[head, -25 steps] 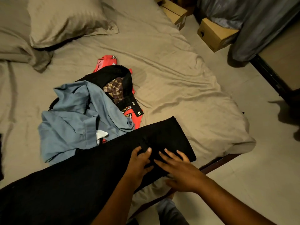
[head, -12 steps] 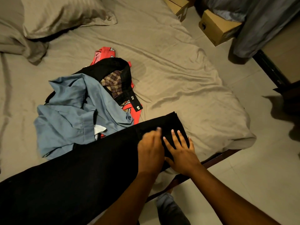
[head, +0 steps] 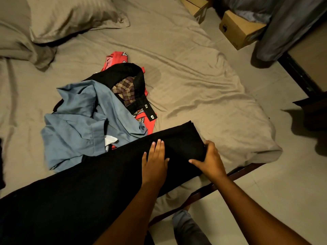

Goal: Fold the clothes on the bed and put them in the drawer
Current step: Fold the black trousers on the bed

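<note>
A long black garment [head: 79, 188] lies stretched along the near edge of the bed [head: 185, 68], folded lengthwise. My left hand [head: 154, 160] lies flat on it with straight fingers. My right hand [head: 210, 160] grips the garment's right end, thumb on top and fingers curled round the edge. Behind it sits a heap of clothes: a blue shirt [head: 79, 121], a black garment with plaid lining [head: 127, 82] and a red patterned piece [head: 116, 58]. No drawer is in view.
Pillows [head: 70, 13] lie at the bed's head, top left. Cardboard boxes [head: 237, 29] and a hanging grey cloth [head: 286, 23] stand on the floor to the right. Dark furniture [head: 300, 75] lines the right side. Tiled floor [head: 265, 191] lies beside the bed.
My right hand slid from the top of the black garment to its right end and took hold of the edge. My left hand flattened out on the cloth.
</note>
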Demonstrator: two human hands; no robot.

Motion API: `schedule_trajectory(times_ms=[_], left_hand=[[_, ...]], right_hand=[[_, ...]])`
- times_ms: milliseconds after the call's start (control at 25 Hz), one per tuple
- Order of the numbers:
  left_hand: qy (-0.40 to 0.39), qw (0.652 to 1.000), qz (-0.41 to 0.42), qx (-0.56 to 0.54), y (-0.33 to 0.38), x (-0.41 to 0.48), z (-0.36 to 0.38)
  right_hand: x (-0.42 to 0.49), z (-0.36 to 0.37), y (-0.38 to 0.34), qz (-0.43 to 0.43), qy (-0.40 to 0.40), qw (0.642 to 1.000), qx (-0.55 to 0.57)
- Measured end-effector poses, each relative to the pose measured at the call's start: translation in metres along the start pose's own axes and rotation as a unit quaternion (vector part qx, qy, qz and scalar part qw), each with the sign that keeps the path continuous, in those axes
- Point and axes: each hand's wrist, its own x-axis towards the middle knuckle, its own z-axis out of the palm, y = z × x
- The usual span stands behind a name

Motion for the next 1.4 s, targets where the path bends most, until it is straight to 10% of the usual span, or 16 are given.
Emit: schedule_trajectory(times_ms=[200, 280, 440, 600, 880, 1080, 1200, 1280, 1400], left_hand=[[0.009, 0.971, -0.038, -0.236, -0.001, -0.006, -0.025], [-0.046, 0.875, -0.065, -0.478, -0.016, -0.019, -0.039], [-0.089, 0.575, -0.232, -0.780, -0.069, -0.071, -0.070], [-0.099, 0.480, -0.219, -0.844, -0.122, -0.116, -0.058], [-0.005, 0.573, -0.185, -0.799, -0.155, -0.091, -0.053], [0.134, 0.807, -0.358, -0.449, -0.174, -0.089, -0.017], [0.244, 0.943, -0.151, -0.169, -0.153, -0.097, -0.005], [0.175, 0.977, -0.044, -0.111, -0.147, -0.089, 0.003], [0.030, 0.979, -0.099, -0.176, -0.157, -0.072, 0.009]], right_hand=[[-0.035, -0.026, -0.054, -0.016, -0.157, 0.965, 0.211], [-0.070, -0.018, -0.090, -0.099, -0.180, 0.957, 0.206], [-0.131, 0.047, -0.133, -0.225, -0.286, 0.931, 0.009], [-0.140, 0.109, -0.123, -0.290, -0.194, 0.905, -0.244], [-0.129, 0.131, -0.101, -0.268, -0.079, 0.911, -0.302], [-0.112, 0.151, -0.086, -0.279, -0.156, 0.860, -0.397], [-0.100, 0.158, -0.086, -0.199, -0.045, 0.951, -0.232], [-0.084, 0.158, -0.090, -0.096, -0.004, 0.986, -0.135], [-0.063, 0.154, -0.098, -0.020, -0.088, 0.996, -0.011]])
